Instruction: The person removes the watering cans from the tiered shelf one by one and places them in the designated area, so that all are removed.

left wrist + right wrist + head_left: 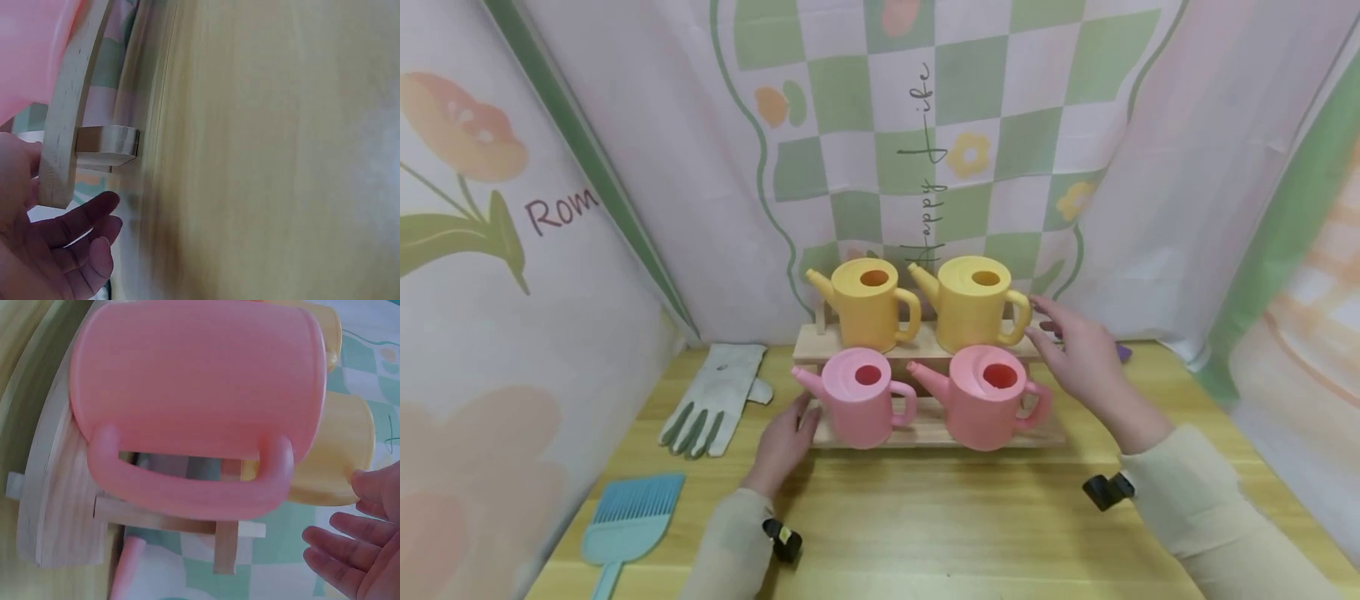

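Note:
A two-tier wooden rack (925, 440) bears two pink watering cans (859, 408) (981, 412) on its lower board and two yellow watering cans (867, 312) (972, 312) on the upper one. All spouts point left. My left hand (786, 437) is at the left end of the lower board; in the left wrist view its other fingers (94, 212) hang loosely bent beside that end. My right hand (1078, 354) is by the right yellow can's handle, thumb and index fingertips close to it. In the right wrist view its fingers (344, 544) are extended and hold nothing.
A white work glove (718, 400) lies to the left on the wooden table (955, 533). In front of it is a light blue dustpan (632, 521) with comb teeth. Behind my right hand a purple item (1123, 353) shows. Patterned curtains (917, 150) close off the back and sides.

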Demonstrator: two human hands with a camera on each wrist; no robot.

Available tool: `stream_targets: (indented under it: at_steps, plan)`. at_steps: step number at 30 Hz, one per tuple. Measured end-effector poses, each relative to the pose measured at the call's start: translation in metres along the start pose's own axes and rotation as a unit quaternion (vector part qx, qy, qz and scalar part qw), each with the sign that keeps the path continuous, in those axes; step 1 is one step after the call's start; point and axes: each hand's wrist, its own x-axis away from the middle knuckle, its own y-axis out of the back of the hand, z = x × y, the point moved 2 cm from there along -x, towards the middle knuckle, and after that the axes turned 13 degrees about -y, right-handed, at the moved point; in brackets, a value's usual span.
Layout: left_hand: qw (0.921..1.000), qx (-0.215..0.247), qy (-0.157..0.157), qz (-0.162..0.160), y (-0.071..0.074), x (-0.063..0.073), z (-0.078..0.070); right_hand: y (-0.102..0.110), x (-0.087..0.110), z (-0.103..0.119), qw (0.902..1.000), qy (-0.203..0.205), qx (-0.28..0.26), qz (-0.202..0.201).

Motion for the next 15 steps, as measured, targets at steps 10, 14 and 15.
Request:
stream_targets:
  at_steps: [10, 14, 15]
  plan:
    - [0.9996, 0.022, 0.010, -0.018, -0.004, -0.006, 0.005, -0.012, -0.011, -0.003, 0.9971, -0.051, -0.056, 0.007]
    - [0.9986, 0.048, 0.017, -0.015, -0.004, -0.007, 0.006, -0.014, -0.014, -0.004, 0.9960, -0.061, -0.064, 0.008]
    - [0.9982, 0.055, 0.018, -0.016, -0.004, -0.007, 0.006, -0.014, -0.015, -0.004, 0.9958, -0.063, -0.066, 0.008]
